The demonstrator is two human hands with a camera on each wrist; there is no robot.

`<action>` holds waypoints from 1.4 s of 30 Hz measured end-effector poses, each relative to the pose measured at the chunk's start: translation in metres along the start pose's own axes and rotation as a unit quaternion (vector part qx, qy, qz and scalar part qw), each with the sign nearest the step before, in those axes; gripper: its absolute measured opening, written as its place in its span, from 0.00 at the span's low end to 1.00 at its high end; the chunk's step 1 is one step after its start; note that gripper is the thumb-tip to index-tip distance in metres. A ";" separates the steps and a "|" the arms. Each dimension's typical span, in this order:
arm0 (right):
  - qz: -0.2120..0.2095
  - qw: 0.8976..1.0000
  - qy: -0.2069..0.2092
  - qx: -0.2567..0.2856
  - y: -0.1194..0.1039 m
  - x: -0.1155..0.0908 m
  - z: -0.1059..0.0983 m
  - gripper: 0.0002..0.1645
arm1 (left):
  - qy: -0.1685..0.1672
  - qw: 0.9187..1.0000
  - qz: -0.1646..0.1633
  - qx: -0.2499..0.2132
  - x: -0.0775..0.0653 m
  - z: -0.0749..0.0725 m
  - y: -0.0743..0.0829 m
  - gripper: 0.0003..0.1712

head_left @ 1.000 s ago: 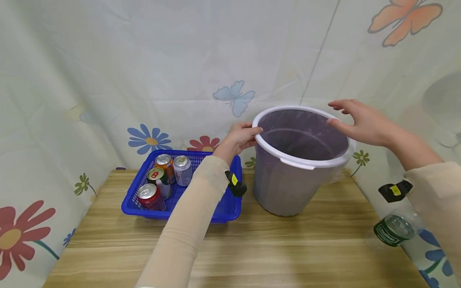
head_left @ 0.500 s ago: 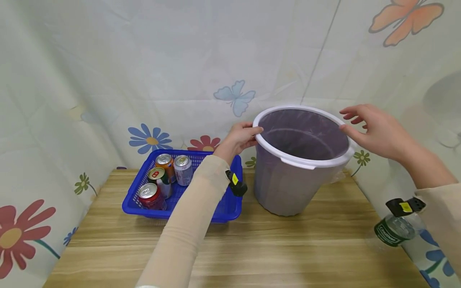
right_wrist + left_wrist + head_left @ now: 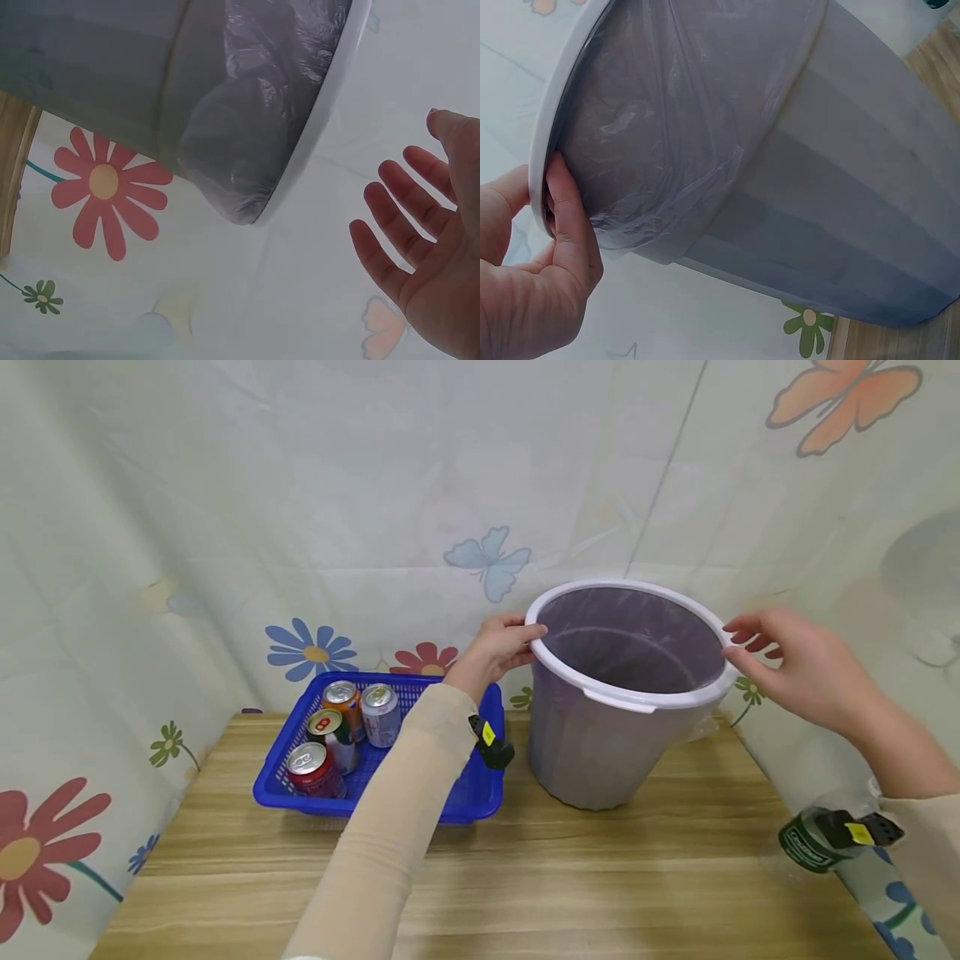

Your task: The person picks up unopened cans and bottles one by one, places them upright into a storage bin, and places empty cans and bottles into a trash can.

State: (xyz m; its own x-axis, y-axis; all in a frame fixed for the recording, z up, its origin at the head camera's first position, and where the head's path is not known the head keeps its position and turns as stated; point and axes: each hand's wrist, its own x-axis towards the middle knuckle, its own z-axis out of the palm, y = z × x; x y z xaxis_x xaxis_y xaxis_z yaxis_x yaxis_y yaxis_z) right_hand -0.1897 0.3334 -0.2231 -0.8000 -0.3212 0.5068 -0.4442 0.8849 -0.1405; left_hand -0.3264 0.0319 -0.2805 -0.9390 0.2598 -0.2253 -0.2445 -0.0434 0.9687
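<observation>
A grey trash can (image 3: 592, 752) stands on the wooden table, topped by a white rim ring (image 3: 618, 702). A thin translucent bag (image 3: 675, 127) lines it, its edge folded down outside under the ring and bunched in the right wrist view. My left hand (image 3: 491, 652) pinches the ring at its left side, thumb over the top and fingers tucked beneath. By the opposite side is my right hand (image 3: 806, 677), fingers gently bent and holding nothing; a gap shows between its fingertips and the ring in the right wrist view.
Left of the can sits a blue plastic basket (image 3: 450, 810) with several drink cans, among them a red can (image 3: 315, 772). A clear bottle (image 3: 806, 843) with a green label lies at the table's right edge. A floral curtain (image 3: 360, 510) hangs behind.
My right hand has moved away from over the can's far right rim, shifting right and toward me. The left hand keeps its hold on the ring.
</observation>
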 end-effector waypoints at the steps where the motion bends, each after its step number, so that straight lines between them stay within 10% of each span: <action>1: 0.002 1.000 0.004 0.002 0.001 -0.003 0.000 0.18 | 0.001 1.000 0.000 -0.001 0.000 0.000 0.000 0.24; 42: 0.162 0.983 0.065 0.052 0.025 -0.095 0.012 0.16 | 0.014 1.000 -0.003 -0.006 0.001 -0.002 0.000 0.23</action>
State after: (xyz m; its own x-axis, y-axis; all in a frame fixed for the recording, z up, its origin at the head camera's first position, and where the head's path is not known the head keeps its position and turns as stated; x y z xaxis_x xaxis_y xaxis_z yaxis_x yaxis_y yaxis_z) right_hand -0.1294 0.3822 -0.2848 -0.8509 0.0248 0.5248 -0.2184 0.8917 -0.3964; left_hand -0.3274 0.0306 -0.2810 -0.9442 0.2323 -0.2334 -0.2521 -0.0538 0.9662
